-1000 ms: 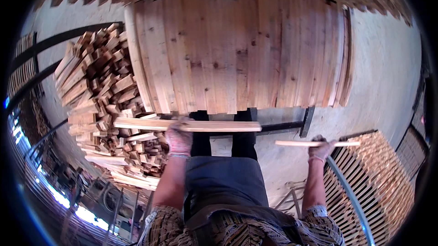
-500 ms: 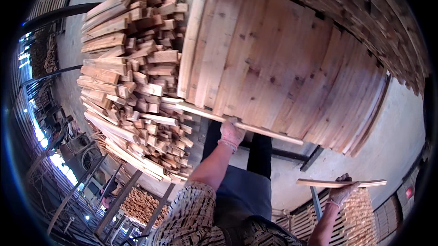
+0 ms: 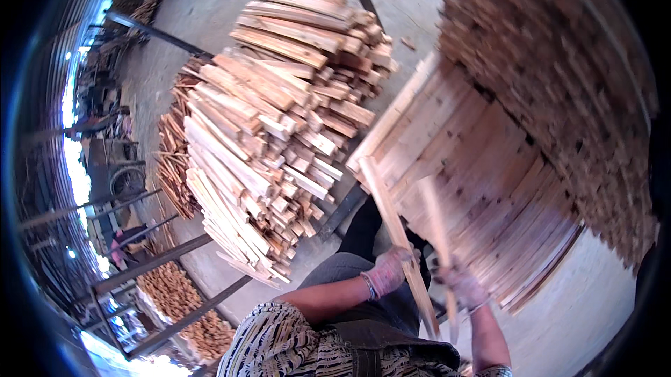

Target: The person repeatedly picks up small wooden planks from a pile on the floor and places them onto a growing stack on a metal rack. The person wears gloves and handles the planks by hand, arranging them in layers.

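My left hand (image 3: 386, 273), in a thin stained glove, grips a long pale wooden strip (image 3: 385, 202) at about its middle. The strip slants in front of my body, its upper end by the near left corner of a panel of side-by-side boards (image 3: 465, 188). Beside it my right hand (image 3: 464, 286), also gloved, is closed around a second wooden strip (image 3: 436, 227), smeared by motion. The two strips stand close together, roughly lengthwise to each other. My right fingertips are blurred.
A big heap of loose wooden strips (image 3: 237, 115) lies to the left of the boards. Along the right rises a tall stack of wood (image 3: 552, 76). Dark metal bars (image 3: 168, 258) cross the lower left, with another wood pile (image 3: 178, 300) behind them.
My view has turned left, toward the heap. My left hand has drawn its strip off the panel's edge toward my body. My right hand has brought its strip in from the far right beside it.
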A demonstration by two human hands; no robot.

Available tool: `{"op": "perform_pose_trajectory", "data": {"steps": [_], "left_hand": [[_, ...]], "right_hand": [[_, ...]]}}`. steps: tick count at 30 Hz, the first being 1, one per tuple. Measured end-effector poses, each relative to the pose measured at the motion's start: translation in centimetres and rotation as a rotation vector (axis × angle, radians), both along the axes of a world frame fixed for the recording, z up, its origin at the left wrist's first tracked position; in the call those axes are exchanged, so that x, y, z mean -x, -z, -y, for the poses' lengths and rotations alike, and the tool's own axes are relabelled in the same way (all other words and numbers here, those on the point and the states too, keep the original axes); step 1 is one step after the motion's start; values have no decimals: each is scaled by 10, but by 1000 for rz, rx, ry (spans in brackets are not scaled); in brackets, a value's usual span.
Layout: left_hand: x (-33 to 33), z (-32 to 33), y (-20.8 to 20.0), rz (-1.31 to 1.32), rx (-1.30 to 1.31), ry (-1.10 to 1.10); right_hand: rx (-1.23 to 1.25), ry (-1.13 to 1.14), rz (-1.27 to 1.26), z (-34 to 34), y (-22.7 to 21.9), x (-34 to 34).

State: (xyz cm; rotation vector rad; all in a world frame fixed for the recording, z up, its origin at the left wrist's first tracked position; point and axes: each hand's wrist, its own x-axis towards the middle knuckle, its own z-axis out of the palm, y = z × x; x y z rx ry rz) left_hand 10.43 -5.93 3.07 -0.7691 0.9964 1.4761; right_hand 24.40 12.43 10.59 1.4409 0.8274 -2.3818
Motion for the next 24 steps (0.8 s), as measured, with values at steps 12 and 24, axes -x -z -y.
{"op": "perform_pose_trajectory", "data": {"steps": [12,24], "left_hand": [[244,153,-129,-777,663,269],[394,195,37,-438,1485,248]], "right_hand": [[-365,-605,-59,33,-34,100],[-750,-698,251,63,-50,77]]}}
